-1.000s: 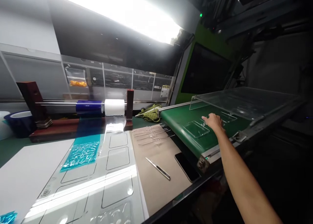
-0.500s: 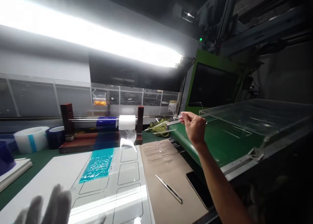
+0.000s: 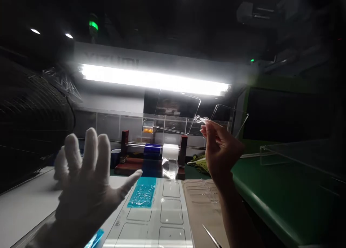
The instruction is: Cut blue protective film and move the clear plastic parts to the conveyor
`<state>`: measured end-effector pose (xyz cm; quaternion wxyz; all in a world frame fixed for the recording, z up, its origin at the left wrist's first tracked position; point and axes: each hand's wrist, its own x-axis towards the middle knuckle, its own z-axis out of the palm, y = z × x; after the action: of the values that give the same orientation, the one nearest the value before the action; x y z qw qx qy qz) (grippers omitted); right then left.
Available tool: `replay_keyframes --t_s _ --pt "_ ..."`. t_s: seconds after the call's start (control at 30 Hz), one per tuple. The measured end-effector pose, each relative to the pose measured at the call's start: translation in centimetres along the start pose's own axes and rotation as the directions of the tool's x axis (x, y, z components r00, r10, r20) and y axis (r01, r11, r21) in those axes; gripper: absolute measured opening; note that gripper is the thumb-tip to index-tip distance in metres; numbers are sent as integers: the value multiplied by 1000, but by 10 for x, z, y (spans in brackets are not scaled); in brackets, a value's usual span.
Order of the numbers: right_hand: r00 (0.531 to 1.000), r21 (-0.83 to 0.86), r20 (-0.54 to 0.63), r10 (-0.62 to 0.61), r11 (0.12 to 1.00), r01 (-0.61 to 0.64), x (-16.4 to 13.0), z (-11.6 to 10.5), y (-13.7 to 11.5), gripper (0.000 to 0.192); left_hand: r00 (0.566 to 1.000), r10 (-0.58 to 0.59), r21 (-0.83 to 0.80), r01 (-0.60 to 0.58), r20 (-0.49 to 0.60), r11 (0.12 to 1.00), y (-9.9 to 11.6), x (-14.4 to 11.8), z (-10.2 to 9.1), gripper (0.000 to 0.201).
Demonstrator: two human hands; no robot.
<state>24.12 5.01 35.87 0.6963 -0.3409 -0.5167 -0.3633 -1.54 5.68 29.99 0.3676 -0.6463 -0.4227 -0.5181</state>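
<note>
Raised since prev frame: R hand [image 3: 220,150] pinching clear flat plastic panels [image 3: 177,111]; gloved L hand [image 3: 86,179] spread, empty.

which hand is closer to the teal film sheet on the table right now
Left. The gloved left hand is spread open just left of the teal film sheet, thumb tip almost over its corner. The bare right hand is raised up to its right, pinching the clear plastic piece.

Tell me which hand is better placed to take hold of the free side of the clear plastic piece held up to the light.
Left: the gloved left hand is raised, open and empty, while the right hand pinches the clear plastic piece.
</note>
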Motion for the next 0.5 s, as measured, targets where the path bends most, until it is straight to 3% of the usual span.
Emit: replay_keyframes --t_s 0.23,0.5 --pt "989 -22 16 -150 988 150 -5 -6 -19 13 998 59 101 -56 -30 993 5 33 -5 111" --pt "977 30 51 -208 978 206 -6 -5 -34 14 988 153 51 -152 1 987 23 66 1 126"
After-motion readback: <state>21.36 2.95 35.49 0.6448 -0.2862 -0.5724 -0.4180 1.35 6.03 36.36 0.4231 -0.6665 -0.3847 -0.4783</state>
